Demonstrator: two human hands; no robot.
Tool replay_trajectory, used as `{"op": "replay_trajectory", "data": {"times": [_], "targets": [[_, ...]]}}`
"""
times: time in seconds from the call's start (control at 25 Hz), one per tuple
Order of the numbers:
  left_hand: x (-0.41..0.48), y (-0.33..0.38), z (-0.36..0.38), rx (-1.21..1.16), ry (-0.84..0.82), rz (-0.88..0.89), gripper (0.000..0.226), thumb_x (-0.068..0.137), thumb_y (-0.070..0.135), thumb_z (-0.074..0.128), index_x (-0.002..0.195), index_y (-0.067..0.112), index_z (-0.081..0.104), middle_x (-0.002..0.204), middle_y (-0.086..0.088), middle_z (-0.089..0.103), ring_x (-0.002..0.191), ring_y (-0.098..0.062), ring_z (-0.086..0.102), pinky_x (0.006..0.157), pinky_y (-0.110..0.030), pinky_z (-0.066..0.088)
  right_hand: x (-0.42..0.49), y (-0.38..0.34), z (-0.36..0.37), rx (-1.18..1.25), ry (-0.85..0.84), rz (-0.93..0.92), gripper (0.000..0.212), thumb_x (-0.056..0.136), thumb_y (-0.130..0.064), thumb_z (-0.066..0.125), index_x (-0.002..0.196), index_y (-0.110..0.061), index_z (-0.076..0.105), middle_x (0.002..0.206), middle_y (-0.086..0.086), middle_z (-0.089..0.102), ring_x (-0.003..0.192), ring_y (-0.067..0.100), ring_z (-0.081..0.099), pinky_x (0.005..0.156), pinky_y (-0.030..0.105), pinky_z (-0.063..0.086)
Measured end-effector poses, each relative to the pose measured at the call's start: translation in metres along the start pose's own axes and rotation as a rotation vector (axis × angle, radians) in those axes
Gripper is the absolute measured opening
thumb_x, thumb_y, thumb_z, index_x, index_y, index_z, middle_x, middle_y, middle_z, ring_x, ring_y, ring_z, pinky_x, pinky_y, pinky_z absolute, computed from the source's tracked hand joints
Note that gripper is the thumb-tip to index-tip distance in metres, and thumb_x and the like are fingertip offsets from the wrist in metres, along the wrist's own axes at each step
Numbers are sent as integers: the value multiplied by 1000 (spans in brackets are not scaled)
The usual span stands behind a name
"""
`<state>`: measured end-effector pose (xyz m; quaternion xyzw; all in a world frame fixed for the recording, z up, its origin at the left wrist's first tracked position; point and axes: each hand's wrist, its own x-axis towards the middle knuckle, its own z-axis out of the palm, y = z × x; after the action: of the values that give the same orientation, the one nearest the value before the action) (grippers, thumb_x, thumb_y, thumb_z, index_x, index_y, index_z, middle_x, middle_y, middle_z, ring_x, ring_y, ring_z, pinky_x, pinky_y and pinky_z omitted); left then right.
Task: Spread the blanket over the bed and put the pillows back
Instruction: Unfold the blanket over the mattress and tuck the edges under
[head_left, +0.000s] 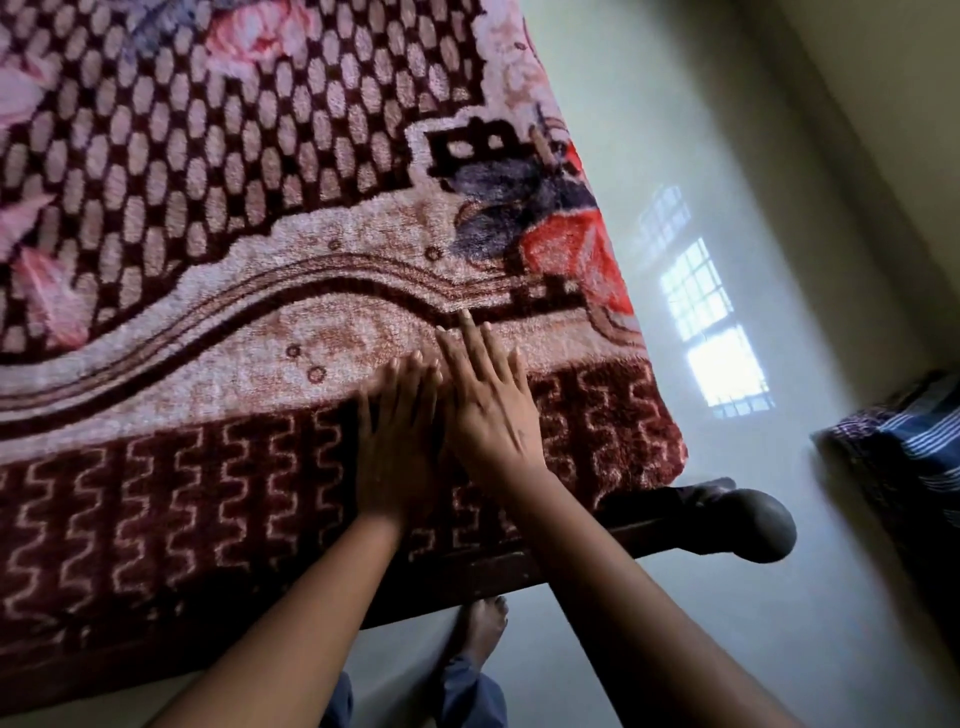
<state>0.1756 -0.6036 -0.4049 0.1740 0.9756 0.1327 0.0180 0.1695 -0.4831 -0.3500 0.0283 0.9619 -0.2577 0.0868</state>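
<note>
While both lie flat with fingers straight and hold nothing, the left grip (400, 447) and the right grip (493, 410) press side by side on the blanket (234, 322) — the right reaching a little farther forward. The blanket stretches ahead and far to their left, and its border band runs crosswise under the palms. Its corner ends just right of the right grip, above the bedpost (748, 525). No pillows show — smoothing outward seems the step in hand.

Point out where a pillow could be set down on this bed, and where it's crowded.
Free: the honeycomb field of the blanket, left of and beyond the hands; the floor between the bed's edge and the striped cloth. Crowded: the near corner, where left hand and right hand press flat side by side.
</note>
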Motion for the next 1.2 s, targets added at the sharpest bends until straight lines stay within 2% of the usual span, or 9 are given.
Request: {"op": "replay_trajectory", "data": {"times": [0.16, 0.4, 0.56, 0.64, 0.76, 0.84, 0.92, 1.04, 1.2], "targets": [[-1, -2, 4, 3, 6, -4, 64, 96, 52, 12, 144, 12, 29, 150, -12, 31, 139, -26, 19, 111, -50, 12, 16, 39, 11, -316, 14, -49, 61, 93, -51, 9, 149, -28, 12, 158, -4, 5, 146, 13, -2, 114, 36, -16], [-3, -3, 6, -8, -20, -21, 67, 95, 56, 10, 147, 15, 21, 155, -8, 21, 144, -24, 13, 114, -52, 9, 13, 88, -28, -393, 128, 92, 63, 92, -59, 11, 149, -35, 2, 158, -8, -1, 144, 11, -8, 116, 42, -12], [-2, -2, 8, -14, -53, -29, 68, 94, 56, 10, 148, 16, 22, 156, -8, 20, 144, -26, 14, 114, -53, 10, 12, 113, -48, -148, 59, 146, 65, 92, -59, 30, 147, -42, 0, 157, -16, -5, 146, 18, -4, 119, 47, 8], [-3, -1, 8, -21, -59, -39, 68, 94, 56, 11, 148, 16, 24, 155, -8, 21, 144, -26, 15, 114, -54, 10, 13, 116, -50, -39, 64, 137, 70, 90, -56, 42, 148, -41, 5, 157, -16, -4, 143, 25, 13, 113, 42, 27], [-2, -1, 8, -30, -63, -36, 67, 94, 55, 12, 147, 16, 23, 155, -8, 22, 143, -27, 16, 114, -54, 11, 17, 113, -52, 28, 111, 234, 86, 84, -58, 53, 149, -38, 1, 159, -9, -1, 133, 29, 37, 103, 42, 37], [-4, -2, 11, -25, -66, -37, 66, 94, 55, 11, 147, 16, 22, 154, -8, 23, 142, -27, 17, 114, -54, 11, 20, 118, -52, 173, 84, 389, 89, 81, -60, 56, 149, -36, 4, 154, 0, 26, 127, 30, 45, 103, 43, 39], [2, -2, 6, -28, -83, -39, 67, 94, 55, 11, 147, 16, 23, 154, -9, 24, 142, -27, 16, 113, -54, 12, 27, 124, -58, 358, 45, 532, 77, 81, -62, 55, 145, -33, 25, 137, 4, 52, 119, 30, 54, 101, 44, 43], [0, 1, -2, -102, -103, -60, 68, 94, 58, 13, 145, 16, 29, 153, -9, 26, 142, -27, 17, 113, -54, 12, 28, 120, -78, 740, -28, 666, 55, 85, -54, 55, 132, -25, 48, 128, 4, 60, 110, 22, 60, 99, 39, 46], [27, 3, -16, -318, -11, -88, 69, 95, 58, 19, 143, 12, 34, 150, -9, 32, 141, -28, 23, 114, -53, 15, 20, 74, -81, 544, 295, 354, 55, 89, -26, 62, 139, -20, 40, 139, -9, 45, 121, 6, 49, 97, 13, 38]]}}
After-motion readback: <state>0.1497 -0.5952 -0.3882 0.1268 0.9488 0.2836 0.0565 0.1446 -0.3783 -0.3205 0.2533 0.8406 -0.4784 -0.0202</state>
